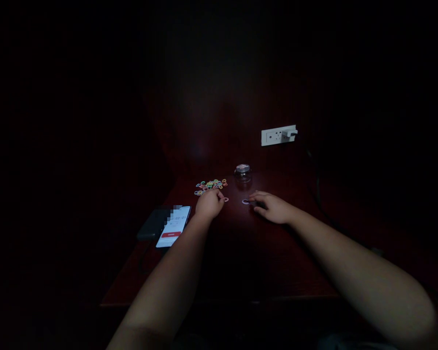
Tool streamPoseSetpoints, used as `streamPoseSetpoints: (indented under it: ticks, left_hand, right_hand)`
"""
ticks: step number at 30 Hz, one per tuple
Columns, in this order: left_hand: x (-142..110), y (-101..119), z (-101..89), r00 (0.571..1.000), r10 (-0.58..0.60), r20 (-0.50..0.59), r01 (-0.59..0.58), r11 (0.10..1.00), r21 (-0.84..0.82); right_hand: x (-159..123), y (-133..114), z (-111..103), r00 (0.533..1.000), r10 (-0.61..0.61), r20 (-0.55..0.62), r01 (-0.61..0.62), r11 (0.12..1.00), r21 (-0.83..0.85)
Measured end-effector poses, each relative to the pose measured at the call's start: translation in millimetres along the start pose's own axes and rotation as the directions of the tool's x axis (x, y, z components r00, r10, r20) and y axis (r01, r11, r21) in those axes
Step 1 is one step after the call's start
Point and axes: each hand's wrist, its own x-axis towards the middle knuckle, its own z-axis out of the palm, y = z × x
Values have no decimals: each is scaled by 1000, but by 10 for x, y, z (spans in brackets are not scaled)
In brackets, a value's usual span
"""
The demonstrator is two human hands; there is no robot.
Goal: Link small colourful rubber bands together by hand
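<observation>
On the dark red table, my left hand (209, 204) has its fingers drawn together at the edge of a small pink hair tie (226, 200). Across from it, my right hand (272, 208) reaches in with fingers stretched and thumb apart. Its fingertips are beside a light purple hair tie (245, 201) lying on the table. Just beyond my left hand is a loose pile of multicoloured hair ties (211, 185). A small clear glass jar (243, 175) with a lid stands upright behind the gap between my hands.
A lit phone (174, 226) lies left of my left forearm, against a dark box-like object (151, 224). A white wall socket (278, 135) with a plug in it is at the back right, and a dark cable (318, 189) hangs below. The surroundings are very dark.
</observation>
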Motion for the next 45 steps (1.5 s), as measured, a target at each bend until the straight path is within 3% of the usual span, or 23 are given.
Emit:
streamPoseSetpoints:
  ticks: [6,14,16,19,26,30,34,39,45]
  left_hand:
    - [-61,104,-70,970,96,225,-110,993,51]
    - [-221,298,-160,913,196,358,-230,972,55]
    - [-253,368,-113,870,157,467,-212,975,67]
    - [-276,450,-7,816,14,578,-94,990,109]
    - [-213,401,121,823,-143,551,39,980,196]
    - [-206,307,124,855,-194,480,94,970,226]
    - [-241,354,156,918,-61,392,-20,980,198]
    - [-272,577,235,897,91,432,-176,971,162]
    - [-243,661,255,886,84,457,-171,973,152]
  right_hand:
    - [3,-164,76,965,130,229,-98,984,-146]
    - [1,-233,96,951,173,254,-124,972,-197]
    - [3,-238,91,946,193,260,-141,968,-205]
    - [8,-239,90,941,209,267,-153,964,-216]
    - [17,-193,79,937,256,239,-199,951,-238]
    - [17,-124,60,916,334,223,-277,927,-251]
    - [11,-47,60,901,389,191,-338,907,-253]
    - [18,-39,71,865,437,247,-367,886,-283]
    - [18,-50,62,862,438,255,-366,886,-284]
